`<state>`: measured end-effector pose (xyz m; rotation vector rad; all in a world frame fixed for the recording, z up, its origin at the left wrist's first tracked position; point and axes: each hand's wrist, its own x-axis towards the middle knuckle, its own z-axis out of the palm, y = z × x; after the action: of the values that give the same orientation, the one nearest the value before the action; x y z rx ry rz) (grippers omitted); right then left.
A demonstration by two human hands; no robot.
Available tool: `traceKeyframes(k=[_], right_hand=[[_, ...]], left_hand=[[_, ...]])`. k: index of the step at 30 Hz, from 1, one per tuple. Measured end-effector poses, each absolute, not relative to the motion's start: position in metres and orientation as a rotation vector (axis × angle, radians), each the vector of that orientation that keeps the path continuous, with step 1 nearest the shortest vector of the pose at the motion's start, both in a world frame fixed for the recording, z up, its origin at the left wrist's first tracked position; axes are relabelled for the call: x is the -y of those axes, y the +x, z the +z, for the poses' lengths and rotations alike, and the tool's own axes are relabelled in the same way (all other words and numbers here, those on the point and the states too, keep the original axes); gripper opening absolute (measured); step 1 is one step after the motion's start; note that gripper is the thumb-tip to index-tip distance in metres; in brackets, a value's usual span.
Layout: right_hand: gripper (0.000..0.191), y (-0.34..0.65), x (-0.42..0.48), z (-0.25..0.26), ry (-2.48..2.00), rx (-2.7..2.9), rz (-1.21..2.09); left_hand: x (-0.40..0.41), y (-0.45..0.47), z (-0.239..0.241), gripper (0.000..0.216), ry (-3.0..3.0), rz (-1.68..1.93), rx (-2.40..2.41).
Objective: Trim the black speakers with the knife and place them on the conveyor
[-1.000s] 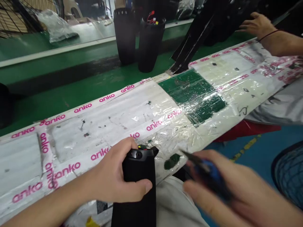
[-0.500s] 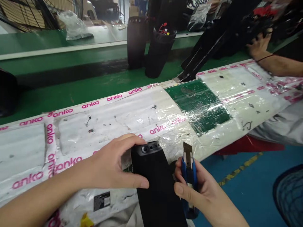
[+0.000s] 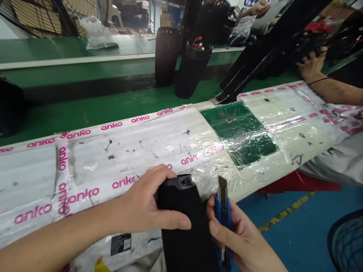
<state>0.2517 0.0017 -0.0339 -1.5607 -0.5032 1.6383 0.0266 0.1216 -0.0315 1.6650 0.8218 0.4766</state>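
Observation:
My left hand grips the upper end of a black cloth-covered speaker body, thumb across its front and fingers behind the top edge. A dark plastic strip with round holes shows at its top. My right hand is closed around a blue utility knife, which points upward with its wide blade out. The knife is just right of the speaker body. My right fingertips lie close to the body's side; whether they touch it I cannot tell. The lower end of the body runs out of view.
A bench edge covered in white, pink-printed wrap runs across in front. Two black cylinders stand on the green bench, one with coloured wires on top. A black post slants up. At right are a co-worker's hand and a fan.
The speaker body has turned a little, its holes now further right. My left thumb reaches further across its front. The knife in my right hand sits slightly lower, and the view has shifted a bit.

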Motion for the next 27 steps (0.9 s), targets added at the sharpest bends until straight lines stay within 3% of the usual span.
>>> traceKeyframes(k=[4,7,12,14,22,27], right_hand=[[0.064,0.234,0.006,-0.032,-1.532,0.514,1.755],[0.046,0.237,0.007,-0.024,-1.719,0.947,1.596],[0.028,0.253,-0.013,-0.009,-1.669,2.241,0.35],[0.029,0.254,-0.025,-0.003,-1.591,2.423,0.104],[0.036,0.258,-0.043,0.008,-1.512,2.631,0.026],[0.025,0.258,-0.043,0.007,-1.501,2.712,0.02]], left_hand=[[-0.125,0.018,-0.033,0.046,1.991,0.655,-0.772],[-0.132,0.014,-0.033,0.048,2.066,0.569,-0.713],[-0.136,0.018,-0.038,0.063,2.094,0.639,-0.621],[-0.135,0.02,-0.039,0.063,2.097,0.655,-0.616],[-0.139,0.023,-0.036,0.056,2.081,0.637,-0.607],[-0.138,0.021,-0.037,0.055,2.066,0.64,-0.595]])
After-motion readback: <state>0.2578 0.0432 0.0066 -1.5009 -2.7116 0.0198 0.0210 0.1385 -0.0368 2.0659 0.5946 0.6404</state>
